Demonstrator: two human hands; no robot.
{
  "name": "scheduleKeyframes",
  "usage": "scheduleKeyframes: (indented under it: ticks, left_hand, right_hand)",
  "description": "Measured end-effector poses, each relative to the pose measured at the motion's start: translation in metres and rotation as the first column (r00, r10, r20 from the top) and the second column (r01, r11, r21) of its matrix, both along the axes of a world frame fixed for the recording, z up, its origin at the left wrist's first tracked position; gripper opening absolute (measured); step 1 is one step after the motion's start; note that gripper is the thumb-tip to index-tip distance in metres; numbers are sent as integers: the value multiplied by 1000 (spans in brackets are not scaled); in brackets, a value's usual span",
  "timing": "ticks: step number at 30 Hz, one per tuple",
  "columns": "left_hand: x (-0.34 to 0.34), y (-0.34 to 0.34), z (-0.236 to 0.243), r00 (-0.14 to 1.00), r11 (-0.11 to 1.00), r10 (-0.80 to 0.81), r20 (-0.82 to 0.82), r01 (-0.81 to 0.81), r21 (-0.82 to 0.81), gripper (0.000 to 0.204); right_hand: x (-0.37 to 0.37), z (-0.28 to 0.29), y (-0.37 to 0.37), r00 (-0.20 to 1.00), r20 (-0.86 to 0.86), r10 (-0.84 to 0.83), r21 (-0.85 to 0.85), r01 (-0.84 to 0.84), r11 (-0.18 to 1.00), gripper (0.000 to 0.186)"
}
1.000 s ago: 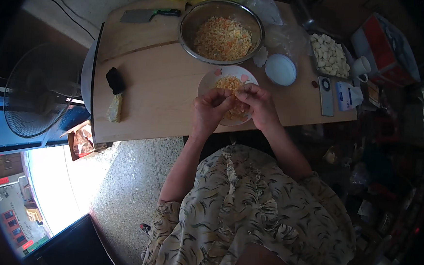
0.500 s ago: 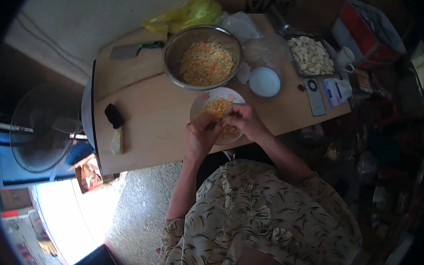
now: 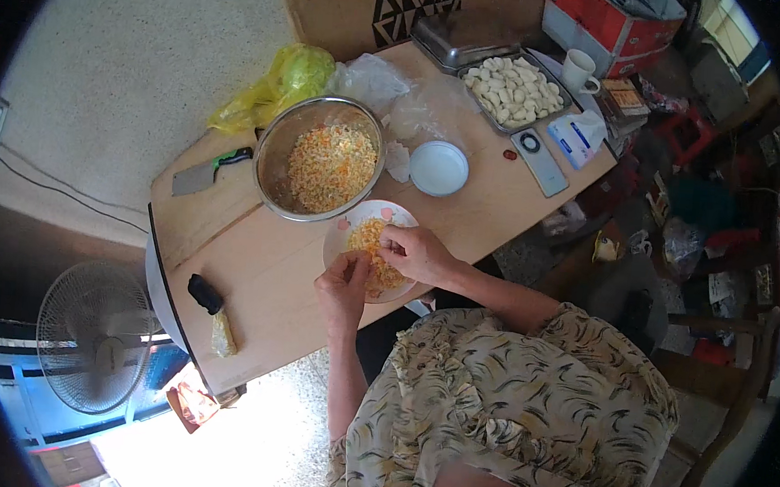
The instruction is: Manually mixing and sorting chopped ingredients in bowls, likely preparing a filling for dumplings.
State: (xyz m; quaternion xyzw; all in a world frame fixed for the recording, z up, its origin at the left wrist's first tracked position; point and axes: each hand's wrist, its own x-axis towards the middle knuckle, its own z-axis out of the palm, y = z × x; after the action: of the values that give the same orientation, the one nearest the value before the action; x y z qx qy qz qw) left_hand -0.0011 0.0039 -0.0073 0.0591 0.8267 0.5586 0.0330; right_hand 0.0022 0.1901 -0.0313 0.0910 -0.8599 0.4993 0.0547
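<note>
Both my hands meet over a white plate (image 3: 336,241) with pink marks, which sits at the table's near edge. Chopped orange and pale bits (image 3: 366,235) lie in it. My left hand (image 3: 342,294) has its thumb and fingers pinched together. My right hand (image 3: 421,254) pinches too, its fingertips just above and beside the left one's. Whatever lies between the fingers is hidden or too small to name. Beyond the plate stands a large steel bowl (image 3: 272,172) holding a similar chopped mix (image 3: 330,164).
On the table are a cleaver (image 3: 196,179), a small white bowl (image 3: 439,168), a phone (image 3: 540,163), a tissue pack (image 3: 577,137), a mug (image 3: 578,69), plastic bags (image 3: 369,80) and a tray of white rounded pieces (image 3: 515,90). A fan (image 3: 96,337) stands left of the table.
The view has turned, so the table appears shifted and tilted, and the picture is brighter. My hands stay pinched together over the plate.
</note>
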Motion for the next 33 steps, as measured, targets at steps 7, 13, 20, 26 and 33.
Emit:
scheduleKeyframes:
  ticks: [7, 13, 20, 26, 33]
  left_hand:
    - [2, -5, -17, 998, 988, 49, 36, -53, 142, 13]
    - [1, -8, -16, 950, 800, -26, 311, -167, 577, 30]
    - [3, -12, -8, 904, 602, -185, 386, -206, 772, 42]
    - [10, -14, -7, 896, 645, -201, 396, -183, 742, 47]
    - [9, -13, -14, 925, 785, -205, 320, -40, 618, 47]
  right_hand:
    - [1, -9, -1, 992, -124, 23, 64, -15, 998, 11]
    - [-2, -11, 2, 988, -137, -72, -110, 57, 992, 9]
    - [-1, 5, -1, 995, -81, -62, -202, 44, 978, 20]
    - [-2, 7, -8, 954, -299, 22, -75, -46, 996, 23]
    - [-2, 8, -7, 948, -294, 124, 63, -111, 992, 24]
